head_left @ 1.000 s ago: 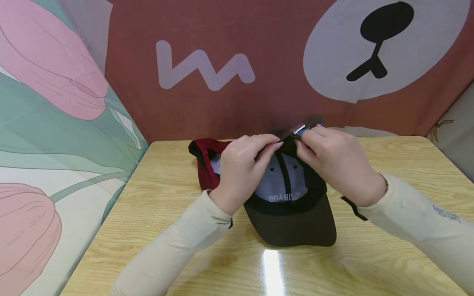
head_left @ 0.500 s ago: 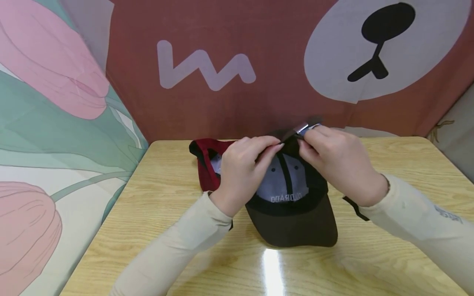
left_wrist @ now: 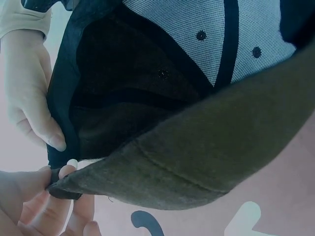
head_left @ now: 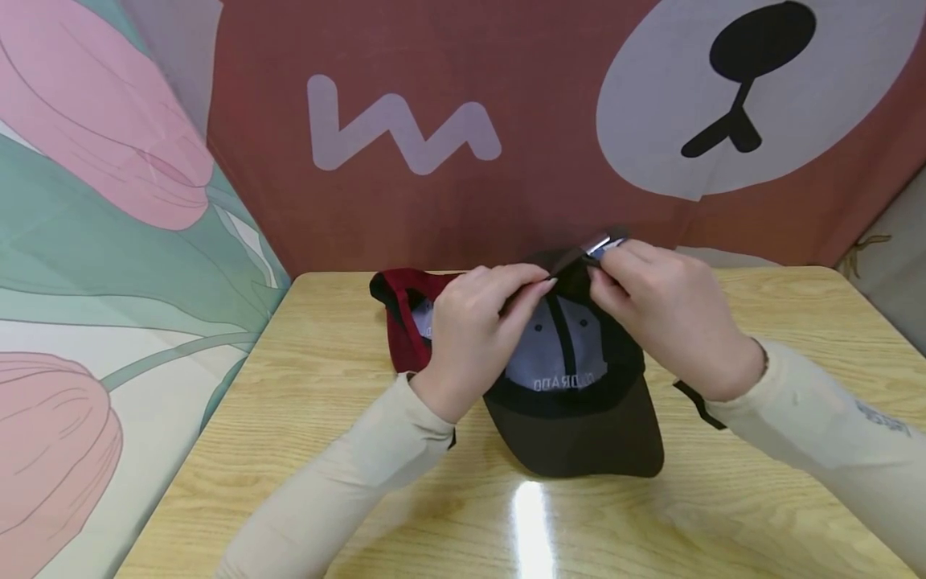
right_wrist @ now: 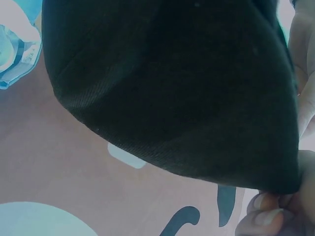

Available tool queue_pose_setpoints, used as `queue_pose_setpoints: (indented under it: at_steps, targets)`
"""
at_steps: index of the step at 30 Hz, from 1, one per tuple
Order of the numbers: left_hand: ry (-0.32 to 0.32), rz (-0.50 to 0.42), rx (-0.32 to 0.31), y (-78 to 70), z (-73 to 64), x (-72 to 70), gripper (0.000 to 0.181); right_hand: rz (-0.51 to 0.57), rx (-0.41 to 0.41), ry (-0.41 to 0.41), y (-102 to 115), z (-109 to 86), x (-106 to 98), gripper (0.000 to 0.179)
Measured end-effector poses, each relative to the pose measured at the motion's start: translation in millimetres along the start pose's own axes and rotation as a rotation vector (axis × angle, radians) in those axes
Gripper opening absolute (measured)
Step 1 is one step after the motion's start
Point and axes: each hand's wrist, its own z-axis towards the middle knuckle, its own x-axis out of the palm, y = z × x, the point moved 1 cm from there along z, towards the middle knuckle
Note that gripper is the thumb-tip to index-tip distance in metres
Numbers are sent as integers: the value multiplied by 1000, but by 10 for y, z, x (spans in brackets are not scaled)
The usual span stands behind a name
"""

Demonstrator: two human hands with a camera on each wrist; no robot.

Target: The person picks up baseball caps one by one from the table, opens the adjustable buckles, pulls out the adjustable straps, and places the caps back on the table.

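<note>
A dark brown baseball cap (head_left: 579,442) sits on the table, its brim toward me and its grey-lined inside showing. My left hand (head_left: 473,330) pinches the end of the strap (head_left: 567,261) at the back of the cap between thumb and index finger. My right hand (head_left: 669,314) holds the shiny metal buckle (head_left: 597,246) side of that strap, with the strap stretched between both hands. In the left wrist view, the cap's lining (left_wrist: 202,59) has eyelets, and fingertips grip its narrow edge. The cap's outer crown (right_wrist: 172,98) fills the right wrist view.
A red cap (head_left: 408,322) with a black inner edge lies behind my left hand, partly hidden by it. Under everything is a wooden table (head_left: 311,450); its far edge meets a brown printed cloth backdrop (head_left: 434,217). A tulip-patterned cloth (head_left: 94,265) hangs at left.
My right hand has moved slightly right with the buckle, widening the gap to my left hand. The dark cap has shifted a little to the right. The red cap stays put.
</note>
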Motion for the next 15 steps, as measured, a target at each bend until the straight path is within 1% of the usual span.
queue_pose_setpoints:
  at_steps: [6, 15]
  targets:
    - [-17, 7, 15, -1, 38, -14, 10, -7, 6, -11, -16, 16, -18, 15]
    - [-25, -2, 23, -18, 83, -24, 10, -9, 11, -51, -36, 47, -49, 19]
